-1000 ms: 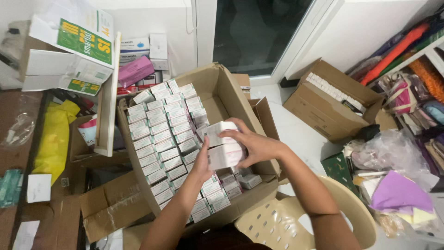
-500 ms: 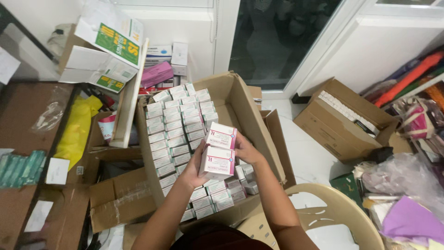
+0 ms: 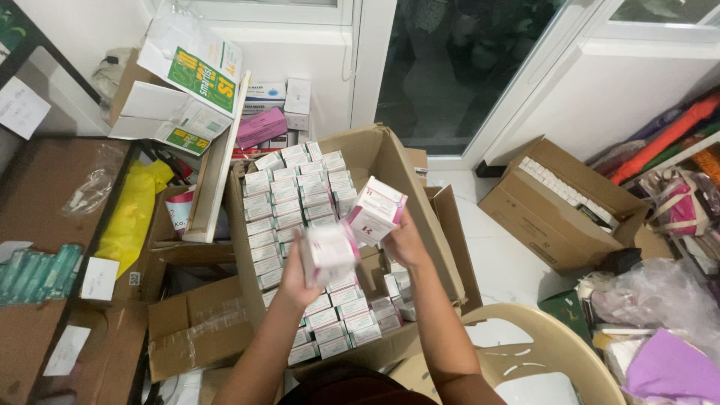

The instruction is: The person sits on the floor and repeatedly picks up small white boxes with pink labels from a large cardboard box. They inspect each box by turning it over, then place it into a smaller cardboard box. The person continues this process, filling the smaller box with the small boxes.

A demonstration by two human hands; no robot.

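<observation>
Left hand (image 3: 296, 279) gripping a blurred white-and-pink carton (image 3: 328, 253); right hand (image 3: 405, 241) gripping a like box (image 3: 377, 211) at two o'clock, apart. Both above an open cardboard box (image 3: 409, 187) packed with small cartons (image 3: 289, 202). Yellow bag (image 3: 131, 214) at nine o'clock.
</observation>
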